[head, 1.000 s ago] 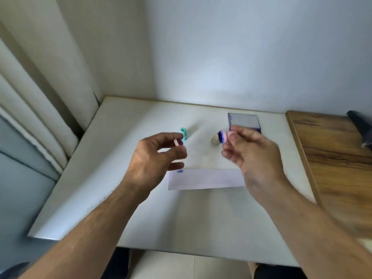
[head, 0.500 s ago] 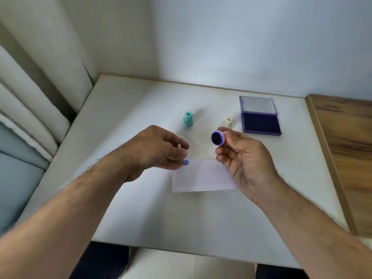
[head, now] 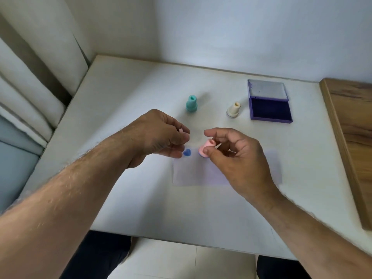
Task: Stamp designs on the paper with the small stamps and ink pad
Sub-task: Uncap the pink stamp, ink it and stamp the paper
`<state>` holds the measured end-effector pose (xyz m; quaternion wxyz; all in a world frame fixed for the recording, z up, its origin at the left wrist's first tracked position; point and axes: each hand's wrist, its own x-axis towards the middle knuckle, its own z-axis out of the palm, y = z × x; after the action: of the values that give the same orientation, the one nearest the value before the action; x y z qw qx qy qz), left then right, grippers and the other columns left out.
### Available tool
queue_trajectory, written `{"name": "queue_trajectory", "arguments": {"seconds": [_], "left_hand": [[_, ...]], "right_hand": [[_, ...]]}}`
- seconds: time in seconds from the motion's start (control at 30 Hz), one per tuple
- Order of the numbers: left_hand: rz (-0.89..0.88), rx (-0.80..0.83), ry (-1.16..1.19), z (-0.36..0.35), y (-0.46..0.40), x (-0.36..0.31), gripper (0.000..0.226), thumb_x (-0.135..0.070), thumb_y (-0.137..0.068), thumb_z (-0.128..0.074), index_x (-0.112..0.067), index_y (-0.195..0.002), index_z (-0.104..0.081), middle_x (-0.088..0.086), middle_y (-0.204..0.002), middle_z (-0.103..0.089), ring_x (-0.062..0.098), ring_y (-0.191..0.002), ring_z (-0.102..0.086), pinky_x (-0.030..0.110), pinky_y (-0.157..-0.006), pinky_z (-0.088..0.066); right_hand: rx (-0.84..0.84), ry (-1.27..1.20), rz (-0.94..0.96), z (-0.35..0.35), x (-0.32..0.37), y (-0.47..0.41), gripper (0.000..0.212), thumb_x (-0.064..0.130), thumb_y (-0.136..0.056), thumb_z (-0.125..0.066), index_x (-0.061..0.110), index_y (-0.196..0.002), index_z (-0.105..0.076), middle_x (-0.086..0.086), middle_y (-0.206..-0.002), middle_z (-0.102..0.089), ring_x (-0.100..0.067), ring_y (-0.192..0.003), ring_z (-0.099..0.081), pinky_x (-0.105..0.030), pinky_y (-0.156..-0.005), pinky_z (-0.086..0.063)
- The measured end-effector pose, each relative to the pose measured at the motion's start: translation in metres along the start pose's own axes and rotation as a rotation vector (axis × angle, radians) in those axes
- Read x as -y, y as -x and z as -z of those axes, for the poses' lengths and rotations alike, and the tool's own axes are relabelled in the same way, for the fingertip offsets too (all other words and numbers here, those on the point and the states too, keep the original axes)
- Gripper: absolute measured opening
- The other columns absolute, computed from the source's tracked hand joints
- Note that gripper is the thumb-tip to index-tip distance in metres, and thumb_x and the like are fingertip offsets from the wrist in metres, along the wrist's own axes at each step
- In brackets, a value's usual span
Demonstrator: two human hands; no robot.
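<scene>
My right hand [head: 239, 158] grips a small pink stamp [head: 205, 150] upright, its face down on the upper left part of the white paper [head: 198, 175]. A blue heart print [head: 187, 152] marks the paper just left of the stamp. My left hand [head: 159, 137] hovers over the paper's top left corner, fingers closed on a small pink cap [head: 181, 130]. A teal stamp [head: 191, 103] and a cream stamp [head: 233, 109] stand behind the hands. The ink pad [head: 269, 108] lies open at the back right, its lid folded back.
The white table [head: 124, 109] ends at a wall behind and curtains [head: 30, 77] on the left. A wooden surface [head: 350, 127] adjoins its right edge. The near table edge runs above my legs.
My right hand turned the pink stamp from inked face up to face down and lowered it onto the paper. The left hand stayed near the paper's corner, still holding the cap.
</scene>
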<state>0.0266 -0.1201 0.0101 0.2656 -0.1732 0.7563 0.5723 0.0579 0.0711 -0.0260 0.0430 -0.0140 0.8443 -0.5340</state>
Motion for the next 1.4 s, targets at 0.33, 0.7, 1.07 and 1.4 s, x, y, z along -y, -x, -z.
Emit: {"name": "queue_trajectory", "arguments": {"seconds": [0.33,0.7,1.07,1.4], "left_hand": [[-0.002,-0.025,0.004,-0.001,-0.004,0.003,0.009,-0.002,-0.088,-0.069,-0.002,-0.096,-0.073,0.017,-0.084,-0.070,0.023,-0.081,-0.069,0.037,-0.083,-0.062],[0.026,-0.048,0.008,-0.005,-0.006,0.004,0.005,-0.006,-0.087,-0.070,-0.006,-0.091,-0.074,0.014,-0.085,-0.070,0.023,-0.085,-0.071,0.038,-0.086,-0.060],[0.032,-0.060,-0.013,-0.007,-0.006,0.004,0.005,-0.007,-0.087,-0.071,-0.006,-0.091,-0.074,0.014,-0.085,-0.070,0.023,-0.087,-0.071,0.037,-0.086,-0.060],[0.026,-0.061,-0.027,-0.008,-0.002,0.004,0.010,-0.005,-0.087,-0.070,-0.003,-0.096,-0.073,0.010,-0.086,-0.069,0.024,-0.089,-0.073,0.036,-0.087,-0.060]], "right_hand": [[-0.066,0.228,0.233,-0.009,-0.008,0.002,0.024,0.027,-0.086,-0.073,0.022,-0.109,-0.070,0.010,-0.094,-0.068,-0.002,-0.073,-0.064,-0.008,-0.067,-0.053],[-0.029,0.440,0.346,-0.008,-0.001,0.003,0.022,0.017,-0.083,-0.076,0.012,-0.105,-0.074,-0.001,-0.092,-0.075,-0.011,-0.076,-0.067,-0.022,-0.077,-0.059],[0.022,0.508,0.207,-0.008,0.013,-0.001,0.021,0.023,-0.084,-0.075,0.014,-0.102,-0.076,0.001,-0.103,-0.076,-0.013,-0.088,-0.071,-0.022,-0.088,-0.053],[0.170,0.511,-0.058,-0.005,0.032,-0.019,0.007,0.021,-0.084,-0.075,0.015,-0.088,-0.075,0.004,-0.095,-0.077,-0.006,-0.077,-0.066,-0.006,-0.082,-0.046]]}}
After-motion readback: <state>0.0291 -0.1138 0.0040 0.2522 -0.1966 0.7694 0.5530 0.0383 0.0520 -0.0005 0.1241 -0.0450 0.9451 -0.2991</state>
